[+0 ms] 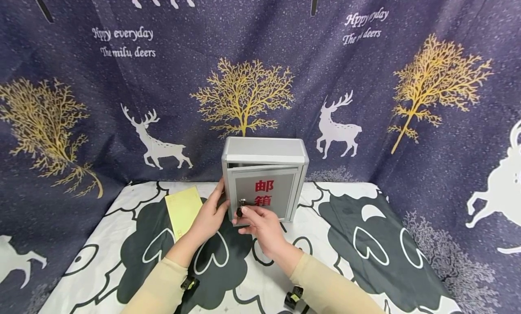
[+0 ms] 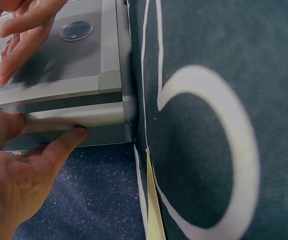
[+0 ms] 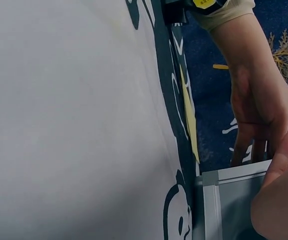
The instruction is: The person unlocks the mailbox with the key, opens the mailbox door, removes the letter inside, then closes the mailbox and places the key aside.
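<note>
A grey metal mailbox with red characters stands upright on the cloth. Its front door is slightly ajar, with a dark gap along the top left. My right hand pinches a black-headed key at the lock on the door's left side. Against the mailbox's left side rests my left hand, its fingers extended along the wall. In the left wrist view the thumb of the left hand is at the front edge, and a fingertip touches the side wall.
A yellow paper or envelope lies flat to the left of the mailbox. The table is covered by a black-and-white patterned cloth. Directly behind it hangs a dark blue curtain with deer and trees.
</note>
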`<action>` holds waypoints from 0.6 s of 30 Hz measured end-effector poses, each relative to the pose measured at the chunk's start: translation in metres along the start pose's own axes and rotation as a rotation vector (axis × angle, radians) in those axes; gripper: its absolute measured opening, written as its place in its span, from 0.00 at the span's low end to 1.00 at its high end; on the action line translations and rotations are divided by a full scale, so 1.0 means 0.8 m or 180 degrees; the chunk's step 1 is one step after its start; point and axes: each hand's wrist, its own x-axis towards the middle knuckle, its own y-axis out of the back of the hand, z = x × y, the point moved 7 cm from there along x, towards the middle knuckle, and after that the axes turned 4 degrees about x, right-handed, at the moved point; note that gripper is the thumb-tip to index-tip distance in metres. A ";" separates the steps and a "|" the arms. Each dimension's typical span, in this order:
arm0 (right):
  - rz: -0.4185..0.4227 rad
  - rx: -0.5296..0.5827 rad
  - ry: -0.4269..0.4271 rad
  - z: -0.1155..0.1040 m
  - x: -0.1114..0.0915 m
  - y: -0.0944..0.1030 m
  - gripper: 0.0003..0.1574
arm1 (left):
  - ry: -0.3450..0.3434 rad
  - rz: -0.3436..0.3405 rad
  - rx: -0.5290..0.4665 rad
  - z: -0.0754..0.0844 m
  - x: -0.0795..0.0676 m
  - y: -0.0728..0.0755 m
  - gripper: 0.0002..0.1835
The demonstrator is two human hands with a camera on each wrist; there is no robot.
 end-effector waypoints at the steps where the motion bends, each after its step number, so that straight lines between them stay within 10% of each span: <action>1: 0.0009 0.0007 -0.0003 0.000 0.001 0.000 0.27 | 0.0001 0.0005 0.0003 0.000 0.000 0.000 0.44; 18: 0.0173 0.0140 0.0019 0.002 0.013 0.000 0.25 | 0.0021 -0.0019 -0.0069 -0.001 0.000 -0.001 0.44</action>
